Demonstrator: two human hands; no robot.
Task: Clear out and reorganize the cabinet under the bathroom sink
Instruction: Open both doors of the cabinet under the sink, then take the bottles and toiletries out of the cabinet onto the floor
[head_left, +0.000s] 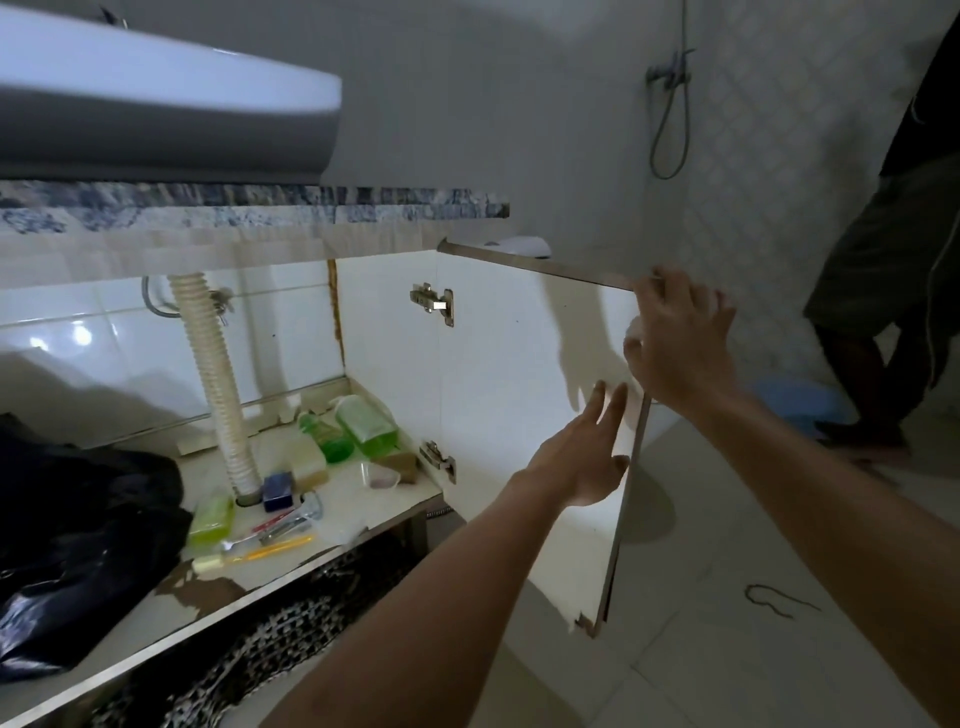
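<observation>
The white cabinet door (519, 374) stands swung wide open to the right under the sink. My right hand (680, 343) grips its outer edge near the top corner, fingers curled over the edge. My left hand (582, 457) lies flat with straight fingers against the door's inner face near that edge. On the cabinet shelf (343, 514) lie two green bottles (363, 426), a blue box (278, 491), a green soap pack (210, 519), toothbrushes (260, 551) and a small clear cup (382, 475). A black plastic bag (78, 545) fills the left side.
A corrugated drain hose (218, 384) runs down through the shelf. The white basin (156, 104) and marble counter edge (260, 208) overhang above. Another person's legs (872, 322) stand at the right near a blue basin (795, 405). A patterned cloth (270, 654) lies under the shelf.
</observation>
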